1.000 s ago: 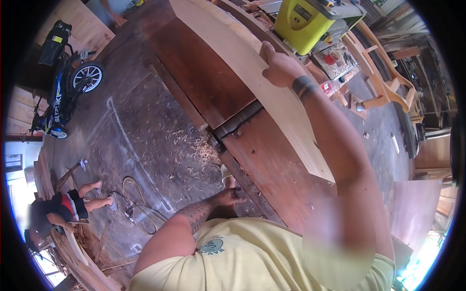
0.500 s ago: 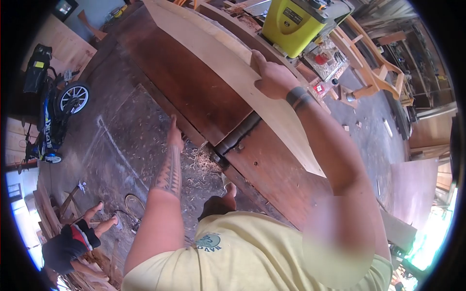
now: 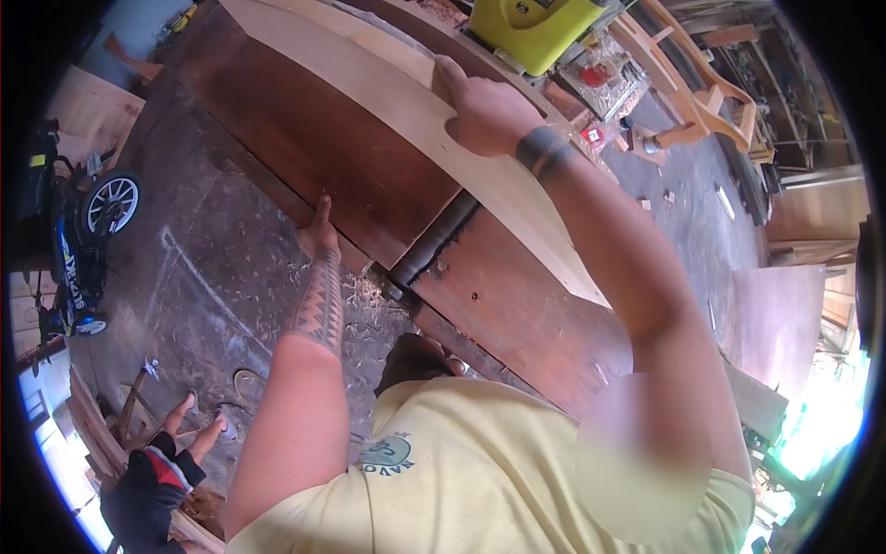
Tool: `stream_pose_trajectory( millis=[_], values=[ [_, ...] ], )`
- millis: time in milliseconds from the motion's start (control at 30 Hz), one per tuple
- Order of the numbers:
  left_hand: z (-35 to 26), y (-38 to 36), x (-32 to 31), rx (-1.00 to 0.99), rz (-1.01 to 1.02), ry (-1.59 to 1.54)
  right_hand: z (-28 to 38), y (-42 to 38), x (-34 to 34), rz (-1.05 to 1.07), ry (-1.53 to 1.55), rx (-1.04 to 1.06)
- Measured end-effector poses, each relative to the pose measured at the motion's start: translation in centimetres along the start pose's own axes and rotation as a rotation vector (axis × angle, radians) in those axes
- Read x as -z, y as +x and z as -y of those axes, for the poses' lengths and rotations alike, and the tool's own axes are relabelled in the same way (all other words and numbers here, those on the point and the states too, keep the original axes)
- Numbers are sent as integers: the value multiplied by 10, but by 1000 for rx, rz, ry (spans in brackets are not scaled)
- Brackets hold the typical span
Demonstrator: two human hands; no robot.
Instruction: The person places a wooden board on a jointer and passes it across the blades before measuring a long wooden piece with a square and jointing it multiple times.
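Observation:
My right hand (image 3: 489, 106) grips the edge of a long pale board (image 3: 388, 120), its index finger stretched along the wood and its thumb on the board's face. The pale board lies lengthwise over a reddish-brown workbench (image 3: 314, 138). A dark gap with a roller-like part (image 3: 441, 238) crosses the bench below the board. My left hand (image 3: 320, 231) rests at the bench's near edge, thumb pointing up; its other fingers are partly hidden against the edge.
A yellow-green machine (image 3: 531, 32) stands beyond the bench, with a wooden chair frame (image 3: 711, 102) to its right. A wheeled scooter (image 3: 78, 240) is at the left. Another person (image 3: 152, 489) is at the lower left. Shavings lie on the floor.
The bench, board and machine appear shifted left and up in view. Both my hands appear further left and higher, my right hand still at the pale board.

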State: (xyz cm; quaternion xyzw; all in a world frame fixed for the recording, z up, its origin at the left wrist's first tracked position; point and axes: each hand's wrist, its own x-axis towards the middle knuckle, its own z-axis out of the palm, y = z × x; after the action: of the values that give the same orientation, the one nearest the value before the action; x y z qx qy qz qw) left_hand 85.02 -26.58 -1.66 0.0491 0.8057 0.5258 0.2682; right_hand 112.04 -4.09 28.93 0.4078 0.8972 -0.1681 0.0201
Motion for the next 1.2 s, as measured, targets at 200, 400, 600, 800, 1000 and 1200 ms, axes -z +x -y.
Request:
stream_pose_trajectory(
  millis=[200,400,600,800,1000,1200],
  values=[
    [28,31,-5,77,-104,149,7,17,2,16,-25,-1],
    [-8,-1,0,88,-118,194,8,33,1,1,-27,24],
    [0,6,1,55,-80,160,15,47,3,-3,-16,29],
    [-4,1,-3,92,-168,248,15,66,-1,-36,-25,51],
    [9,13,-2,128,-85,181,28,77,6,-11,-29,44],
    [20,19,-5,114,-121,218,32,88,4,-39,-46,69]
  ],
)
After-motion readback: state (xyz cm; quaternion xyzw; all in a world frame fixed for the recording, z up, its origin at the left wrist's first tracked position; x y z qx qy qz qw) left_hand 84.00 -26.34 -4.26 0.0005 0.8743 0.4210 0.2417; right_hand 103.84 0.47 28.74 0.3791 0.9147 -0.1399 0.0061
